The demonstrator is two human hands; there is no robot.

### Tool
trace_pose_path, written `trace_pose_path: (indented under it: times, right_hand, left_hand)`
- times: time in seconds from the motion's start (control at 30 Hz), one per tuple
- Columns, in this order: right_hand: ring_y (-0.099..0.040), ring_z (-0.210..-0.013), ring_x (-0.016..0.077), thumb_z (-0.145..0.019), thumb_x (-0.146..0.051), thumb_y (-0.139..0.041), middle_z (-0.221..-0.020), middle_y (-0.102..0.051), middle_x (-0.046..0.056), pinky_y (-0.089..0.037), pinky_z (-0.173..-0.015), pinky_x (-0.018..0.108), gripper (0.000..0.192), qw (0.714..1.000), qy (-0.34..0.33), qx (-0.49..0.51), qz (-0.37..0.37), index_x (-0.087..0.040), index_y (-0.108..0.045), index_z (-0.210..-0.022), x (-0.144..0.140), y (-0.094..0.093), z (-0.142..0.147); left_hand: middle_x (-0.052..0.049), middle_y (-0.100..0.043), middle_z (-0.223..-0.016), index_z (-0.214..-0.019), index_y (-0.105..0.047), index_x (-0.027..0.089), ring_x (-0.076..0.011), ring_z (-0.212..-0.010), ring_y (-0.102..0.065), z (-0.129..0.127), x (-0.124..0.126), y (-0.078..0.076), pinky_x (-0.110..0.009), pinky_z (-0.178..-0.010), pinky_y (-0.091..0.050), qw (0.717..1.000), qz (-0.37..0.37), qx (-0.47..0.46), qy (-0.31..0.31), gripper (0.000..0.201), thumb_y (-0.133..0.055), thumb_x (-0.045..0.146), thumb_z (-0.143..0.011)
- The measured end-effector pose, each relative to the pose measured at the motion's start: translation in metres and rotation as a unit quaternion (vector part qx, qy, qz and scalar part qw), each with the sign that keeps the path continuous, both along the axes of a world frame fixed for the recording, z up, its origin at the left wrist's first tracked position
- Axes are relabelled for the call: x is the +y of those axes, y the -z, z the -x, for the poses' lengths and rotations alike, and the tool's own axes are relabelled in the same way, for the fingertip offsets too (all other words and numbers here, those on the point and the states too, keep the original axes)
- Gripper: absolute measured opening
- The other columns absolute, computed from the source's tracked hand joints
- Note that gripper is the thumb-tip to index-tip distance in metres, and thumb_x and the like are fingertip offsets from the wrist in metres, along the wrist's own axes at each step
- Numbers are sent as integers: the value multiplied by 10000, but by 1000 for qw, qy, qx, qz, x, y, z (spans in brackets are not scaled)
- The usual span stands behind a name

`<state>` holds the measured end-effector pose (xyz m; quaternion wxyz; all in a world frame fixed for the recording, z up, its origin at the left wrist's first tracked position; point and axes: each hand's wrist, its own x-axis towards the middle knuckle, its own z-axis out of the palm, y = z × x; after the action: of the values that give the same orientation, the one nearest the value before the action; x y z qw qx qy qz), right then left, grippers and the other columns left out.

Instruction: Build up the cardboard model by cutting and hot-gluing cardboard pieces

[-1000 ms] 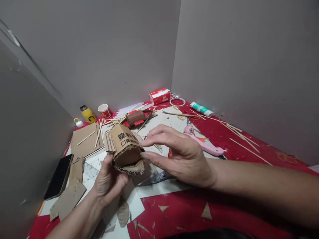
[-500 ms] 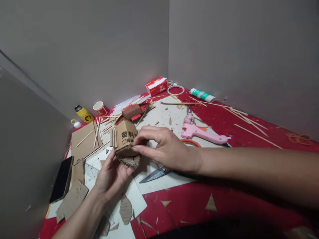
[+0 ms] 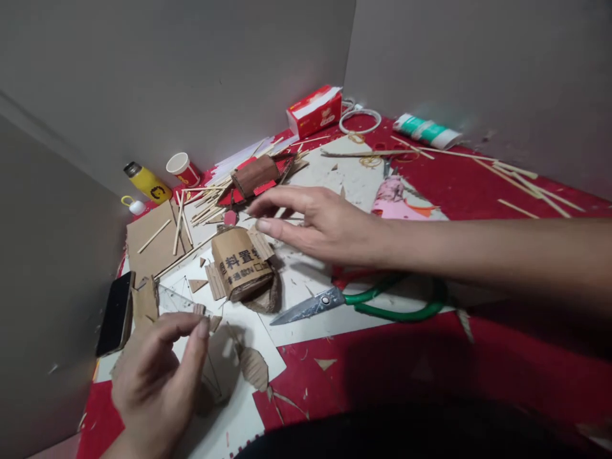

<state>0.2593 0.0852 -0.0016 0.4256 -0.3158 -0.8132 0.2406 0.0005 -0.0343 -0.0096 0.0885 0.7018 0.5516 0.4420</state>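
A small cardboard model (image 3: 243, 261) with a rounded, printed top and a corrugated flap on either side rests on the white paper. Just above and behind it hovers my right hand (image 3: 315, 223), fingers apart, holding nothing. My left hand (image 3: 157, 376) is at the lower left, thumb and forefinger tips together. Whether they pinch something small is unclear; a scrap of cardboard (image 3: 215, 323) shows right beside them. Large scissors (image 3: 310, 307) with green handles lie to the right of the model. A cardboard boat (image 3: 255, 175) in brown and red sits behind it.
A pink glue gun (image 3: 388, 197) is partly behind my right arm. Thin wooden sticks (image 3: 526, 182) lie right and left. A phone (image 3: 115, 312), a yellow bottle (image 3: 148, 183), a paper cup (image 3: 184, 169) and a tissue pack (image 3: 315, 109) stand around. Grey walls close off the back.
Both hands have let go of the cardboard model, which now rests on the paper, turned. My left hand has drawn back toward me; my right has lifted. The view has shifted.
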Motion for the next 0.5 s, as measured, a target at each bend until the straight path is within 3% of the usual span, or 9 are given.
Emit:
trace_pose_path:
  times: [0.07,0.13,0.3,0.5]
  right_hand:
    - [-592,-1084,207,-968,-291,-480,-1178,-659,110,-456,-963,392,298,999,-29,-26,-37,-145,-610,-1193,12,5,12]
    - [-535,-1200,230,-991,-317,-449,-1292,-603,134,-399,-1050,440,368,995,-57,-62,-52,-140,-565,-1291,23,10,26]
    - [-457,-1324,290,-1009,-342,-434,-1407,-519,189,-350,-1092,519,453,986,-77,-145,2,-105,-501,-1390,34,19,48]
    - [-474,-1315,274,-1002,-294,-441,-1412,-527,180,-333,-1110,477,461,982,-94,-153,51,-92,-478,-1415,31,24,48]
  left_hand:
    - [-6,-708,-825,-952,-703,200,-130,-728,-658,-7,2,-2,-243,-684,-545,988,-89,101,79,275,-718,16,-747]
    - [-24,-710,-850,-1002,-689,188,-140,-750,-663,-14,9,0,-257,-678,-541,975,-114,149,123,324,-685,-25,-757]
    - [-7,-689,-816,-975,-685,192,-133,-724,-644,-21,26,8,-265,-663,-512,979,-83,148,114,279,-693,2,-771]
    - [10,-674,-801,-937,-675,233,-135,-723,-627,-29,27,9,-271,-654,-478,987,-15,122,105,263,-686,23,-780]
